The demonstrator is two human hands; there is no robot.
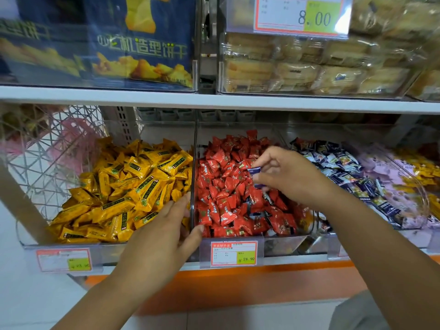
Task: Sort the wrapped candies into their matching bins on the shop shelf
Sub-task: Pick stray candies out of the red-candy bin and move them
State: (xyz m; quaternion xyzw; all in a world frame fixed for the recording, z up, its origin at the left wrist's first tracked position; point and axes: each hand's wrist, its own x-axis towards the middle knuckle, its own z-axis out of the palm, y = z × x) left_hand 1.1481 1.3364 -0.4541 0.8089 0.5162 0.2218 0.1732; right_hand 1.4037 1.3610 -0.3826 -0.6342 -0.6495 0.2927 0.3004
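Clear bins line the lower shelf. Yellow wrapped candies (128, 186) fill the left bin, red wrapped candies (226, 184) the middle one, and dark blue and white candies (352, 172) the bin to the right. Over the red bin, my right hand (285, 175) pinches a dark blue wrapped candy (256, 171) between thumb and fingers. A few dark wrappers lie among the red ones. My left hand (166, 234) rests on the clear divider wall (193, 163) between the yellow and red bins, fingers around its front edge.
A pale purple and yellow candy bin (409, 177) stands at the far right. Price tags (234, 253) hang on the shelf front. The upper shelf holds a blue biscuit box (142, 44) and clear-wrapped pastries (309, 67). A wire rack (47, 148) stands at left.
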